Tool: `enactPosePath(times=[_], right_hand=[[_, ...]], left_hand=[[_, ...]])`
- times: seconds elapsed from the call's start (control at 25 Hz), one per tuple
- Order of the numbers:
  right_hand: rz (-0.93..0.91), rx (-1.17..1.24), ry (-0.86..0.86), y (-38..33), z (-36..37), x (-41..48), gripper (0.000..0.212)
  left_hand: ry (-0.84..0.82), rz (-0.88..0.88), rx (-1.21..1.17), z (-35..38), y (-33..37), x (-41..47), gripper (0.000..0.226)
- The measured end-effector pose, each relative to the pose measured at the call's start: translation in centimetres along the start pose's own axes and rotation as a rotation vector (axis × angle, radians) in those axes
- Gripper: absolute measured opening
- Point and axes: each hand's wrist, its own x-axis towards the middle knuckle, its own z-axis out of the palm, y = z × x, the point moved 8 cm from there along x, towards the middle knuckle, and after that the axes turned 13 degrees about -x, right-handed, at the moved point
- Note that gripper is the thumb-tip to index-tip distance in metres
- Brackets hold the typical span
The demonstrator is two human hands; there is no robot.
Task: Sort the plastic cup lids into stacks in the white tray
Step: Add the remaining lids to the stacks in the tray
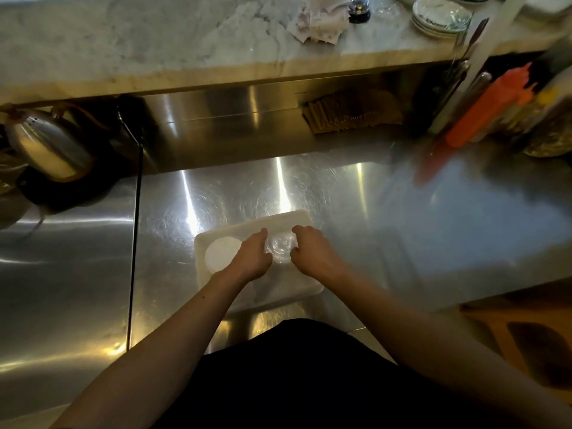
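A white tray lies on the steel counter in front of me. In its left part sits a stack of white flat lids. A stack of clear domed lids stands in the tray's middle. My left hand presses against the clear stack's left side and my right hand against its right side, so both hands hold it between them. My left wrist covers the near edge of the white lids. The tray's near right part is hidden under my right forearm.
A metal kettle on a black base stands at the far left. Brown napkins lie at the back. Orange squeeze bottles and jars crowd the right. Plates and crumpled paper sit on the marble shelf above.
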Motion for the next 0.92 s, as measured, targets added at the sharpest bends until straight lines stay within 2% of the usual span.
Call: enactPosePath(times=[0.28, 0.48, 0.64, 0.76, 0.92], right_hand=[[-0.004, -0.040, -0.074, 0.2, 0.7, 0.7, 0.016], [-0.035, -0.048, -0.052, 0.1, 0.4, 0.7, 0.019], [-0.095, -0.110, -0.019, -0.3, 0.3, 0.2, 0.022], [-0.135, -0.102, 0.014, -0.3, -0.2, 0.3, 0.021], [-0.182, -0.044, 0.082, -0.1, -1.9, 0.3, 0.042]], left_hand=[[-0.005, -0.014, 0.021, -0.4, -0.6, 1.1, 0.047], [0.038, 0.049, -0.003, -0.8, -1.2, 2.2, 0.024], [-0.009, 0.021, 0.006, -0.7, -1.5, 2.0, 0.045], [-0.010, 0.038, -0.005, -1.2, -0.7, 1.1, 0.051], [0.061, 0.099, -0.091, -2.4, 0.9, -0.3, 0.050]])
